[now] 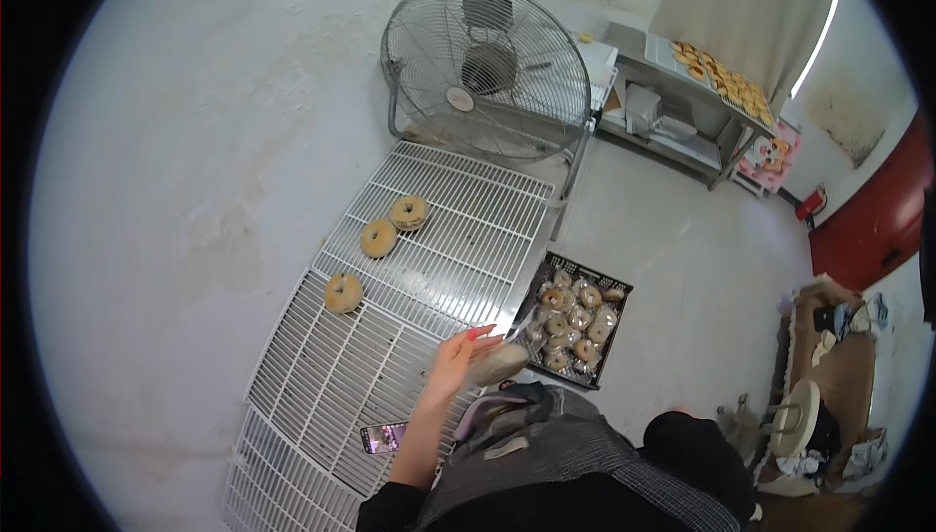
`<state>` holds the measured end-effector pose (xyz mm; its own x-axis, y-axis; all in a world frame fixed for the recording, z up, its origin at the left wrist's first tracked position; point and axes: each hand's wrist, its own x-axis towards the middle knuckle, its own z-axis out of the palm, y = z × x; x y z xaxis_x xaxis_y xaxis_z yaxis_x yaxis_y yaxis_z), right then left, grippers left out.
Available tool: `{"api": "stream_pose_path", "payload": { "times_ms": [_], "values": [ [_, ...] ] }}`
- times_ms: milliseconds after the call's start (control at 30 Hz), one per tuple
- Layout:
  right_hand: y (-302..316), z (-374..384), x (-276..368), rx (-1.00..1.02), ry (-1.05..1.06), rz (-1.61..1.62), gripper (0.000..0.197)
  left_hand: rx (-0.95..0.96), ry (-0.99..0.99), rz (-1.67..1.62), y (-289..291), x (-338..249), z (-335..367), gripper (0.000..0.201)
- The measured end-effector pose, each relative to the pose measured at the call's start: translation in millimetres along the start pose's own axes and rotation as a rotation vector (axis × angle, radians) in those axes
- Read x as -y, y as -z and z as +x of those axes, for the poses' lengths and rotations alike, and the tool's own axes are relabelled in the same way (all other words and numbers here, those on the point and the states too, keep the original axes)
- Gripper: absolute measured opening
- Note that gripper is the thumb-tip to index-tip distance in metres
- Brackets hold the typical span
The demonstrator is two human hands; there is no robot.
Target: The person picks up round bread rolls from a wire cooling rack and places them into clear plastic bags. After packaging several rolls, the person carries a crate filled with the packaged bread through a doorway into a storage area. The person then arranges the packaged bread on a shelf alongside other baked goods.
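Observation:
My left hand (456,354) is over the right edge of the wire rack (390,356), its fingers stretched out and apart. Right beside its palm is a blurred, pale bagel (499,364), with clear plastic showing near it. Whether the hand touches this bagel is hard to tell. Just beyond, a black crate (614,337) holds several bagels in clear bags. Three unwrapped bagels sit on the rack: one bagel (409,212) and a second bagel (378,237) close together, and a third bagel (343,293) nearer. My right hand does not show; a black sleeve appears at lower right.
A phone (383,437) lies on the rack by my left forearm. Behind the rack stands a large floor fan (487,69). A metal table (673,74) at the back right carries a tray of small baked pieces. At the far right is a brown couch (829,366) with cloths.

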<state>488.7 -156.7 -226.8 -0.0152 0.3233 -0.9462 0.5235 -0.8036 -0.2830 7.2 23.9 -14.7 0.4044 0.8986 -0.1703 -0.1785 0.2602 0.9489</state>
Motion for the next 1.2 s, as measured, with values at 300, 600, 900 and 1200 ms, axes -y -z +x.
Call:
{"api": "stream_pose_path", "payload": {
  "times_ms": [300, 600, 900, 1200],
  "values": [
    [-120, -32, 274, 0.093, 1.059, 0.694, 0.036, -0.173, 0.023, -0.213, 2, -3, -18, 0.047],
    [-181, -13, 323, -0.219, 1.174, 0.691, 0.013, -0.693, -0.180, 0.472, 56, 116, -71, 0.045],
    [-155, 32, 272, 0.923, 0.366, 1.410, 0.011, -0.606, 0.259, -0.301, 56, 149, -110, 0.053],
    [21, 18, 23, 0.206, -0.402, -0.012, 0.036, -0.476, 0.200, -0.245, 82, 148, -93, 0.055]
  ]
}}
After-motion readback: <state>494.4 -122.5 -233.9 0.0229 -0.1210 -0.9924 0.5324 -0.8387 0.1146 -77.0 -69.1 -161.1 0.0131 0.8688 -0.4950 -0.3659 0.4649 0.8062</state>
